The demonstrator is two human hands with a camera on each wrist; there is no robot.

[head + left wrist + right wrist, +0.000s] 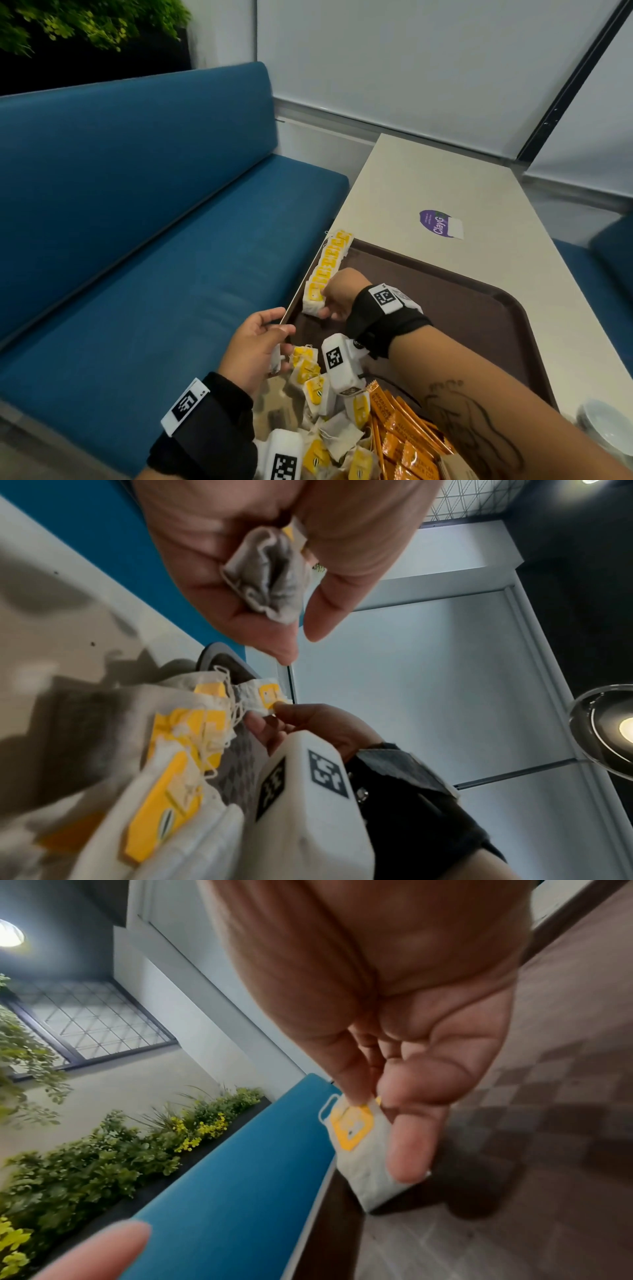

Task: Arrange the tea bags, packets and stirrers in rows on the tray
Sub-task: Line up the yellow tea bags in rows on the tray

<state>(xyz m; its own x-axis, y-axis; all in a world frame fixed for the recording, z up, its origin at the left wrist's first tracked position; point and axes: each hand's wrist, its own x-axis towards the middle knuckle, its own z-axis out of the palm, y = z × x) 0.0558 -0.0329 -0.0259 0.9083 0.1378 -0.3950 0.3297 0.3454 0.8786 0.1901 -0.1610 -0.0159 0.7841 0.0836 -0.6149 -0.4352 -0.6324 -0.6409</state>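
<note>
A brown tray (479, 308) lies on the pale table. Along its left edge runs a row of yellow-tagged tea bags (330, 260). My right hand (334, 299) pinches the nearest tea bag (313, 299) of that row between thumb and fingers; the right wrist view shows the same tea bag (359, 1139) resting on the tray. My left hand (260, 342) hovers at the tray's near-left corner and grips another tea bag (270, 574) in its curled fingers. A loose heap of tea bags (318, 394) and orange packets (400, 431) fills the near end of the tray.
A blue bench seat (154, 257) runs along the table's left side. A purple sticker (440, 224) sits on the table (428, 178) beyond the tray. A glass dish (606, 428) stands at the near right edge. A wall with blinds is behind.
</note>
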